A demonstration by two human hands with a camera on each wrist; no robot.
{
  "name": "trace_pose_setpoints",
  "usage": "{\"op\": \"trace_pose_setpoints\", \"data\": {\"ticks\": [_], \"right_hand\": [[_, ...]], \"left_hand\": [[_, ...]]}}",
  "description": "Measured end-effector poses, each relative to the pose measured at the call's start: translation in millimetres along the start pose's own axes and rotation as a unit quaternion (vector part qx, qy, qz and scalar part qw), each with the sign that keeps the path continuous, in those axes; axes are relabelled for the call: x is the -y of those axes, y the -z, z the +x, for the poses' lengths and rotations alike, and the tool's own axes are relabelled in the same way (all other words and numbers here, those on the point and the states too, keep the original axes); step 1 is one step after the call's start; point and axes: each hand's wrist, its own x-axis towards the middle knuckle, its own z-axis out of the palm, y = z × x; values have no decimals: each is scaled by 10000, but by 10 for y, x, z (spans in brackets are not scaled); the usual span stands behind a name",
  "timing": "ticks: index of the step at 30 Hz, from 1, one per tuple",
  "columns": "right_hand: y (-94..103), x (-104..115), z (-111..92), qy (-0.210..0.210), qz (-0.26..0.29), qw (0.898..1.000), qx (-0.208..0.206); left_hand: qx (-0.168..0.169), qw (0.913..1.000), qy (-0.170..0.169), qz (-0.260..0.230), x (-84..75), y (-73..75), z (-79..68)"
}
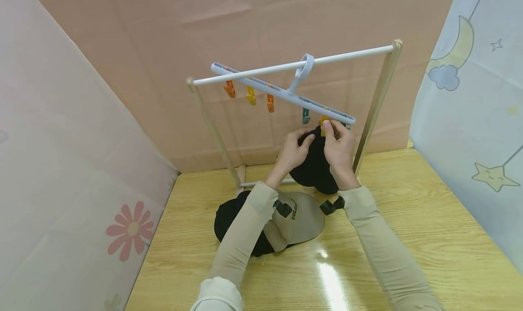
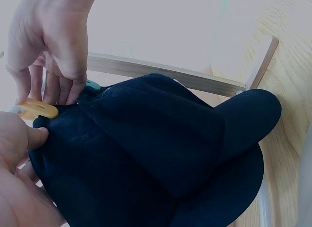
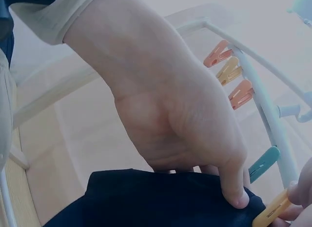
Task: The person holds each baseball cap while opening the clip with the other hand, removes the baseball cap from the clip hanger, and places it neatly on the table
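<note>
My left hand (image 1: pixel 293 153) grips a black cap (image 1: pixel 312 170) by its edge, thumb laid over the fabric. The cap hangs below the right end of a light blue clip hanger (image 1: pixel 282 93), brim downward in the left wrist view. Beside it, my right hand (image 1: pixel 342 148) pinches a yellow clip (image 2: pixel 41 109) of that hanger between thumb and fingers. The clip's tip overlaps the cap's upper edge, next to the left thumb. A teal clip (image 3: pixel 264 163) shows just beyond the cap's edge in the right wrist view.
The hanger hooks over the white rod (image 1: pixel 351 56) of a wooden-sided rack (image 1: pixel 377 102). Orange clips (image 1: pixel 270 101) and another yellow clip (image 1: pixel 251 96) dangle at its left. Below, a beige cap (image 1: pixel 302 218) and a black cap (image 1: pixel 229 213) lie on the wooden table (image 1: pixel 429 238).
</note>
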Motion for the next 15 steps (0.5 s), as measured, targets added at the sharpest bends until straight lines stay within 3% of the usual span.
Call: {"op": "trace_pose_setpoints", "data": {"ticks": [15], "right_hand": [[-30,-11,42,-138,649,9960,-601]], "left_hand": [[-101,9999,-66,103,-28,-21,1]]}}
